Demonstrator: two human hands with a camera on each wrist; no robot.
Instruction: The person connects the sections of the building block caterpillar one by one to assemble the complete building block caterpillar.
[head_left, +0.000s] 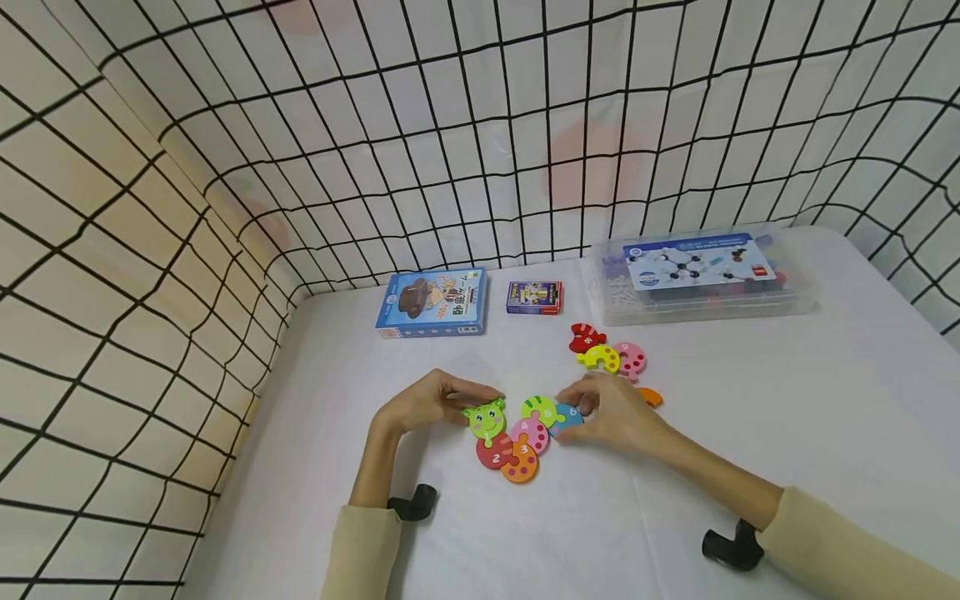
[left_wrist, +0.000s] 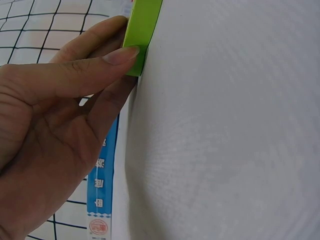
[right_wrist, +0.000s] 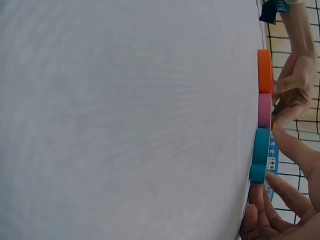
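Observation:
A curved chain of joined puzzle pieces lies on the white cloth: the green smiling head (head_left: pixel 486 421), red 2 (head_left: pixel 495 452), orange 3 (head_left: pixel 520 463), pink 4 (head_left: pixel 531 435), green 5 (head_left: pixel 538 408) and blue 6 (head_left: pixel 566 419). My left hand (head_left: pixel 435 402) holds the head piece by its edge; in the left wrist view thumb and fingers pinch its green side (left_wrist: pixel 142 30). My right hand (head_left: pixel 618 412) grips the blue piece at the chain's right end; the right wrist view shows thumb and finger on its edge (right_wrist: pixel 259 155).
Behind my right hand lie loose red (head_left: pixel 585 337), yellow (head_left: pixel 600 359), pink (head_left: pixel 632 360) and orange (head_left: pixel 650 397) pieces. Farther back stand a blue box (head_left: pixel 432 303), a small card box (head_left: pixel 534 297) and a clear plastic case (head_left: pixel 697 275). Black netting (head_left: pixel 480 129) rises around the table.

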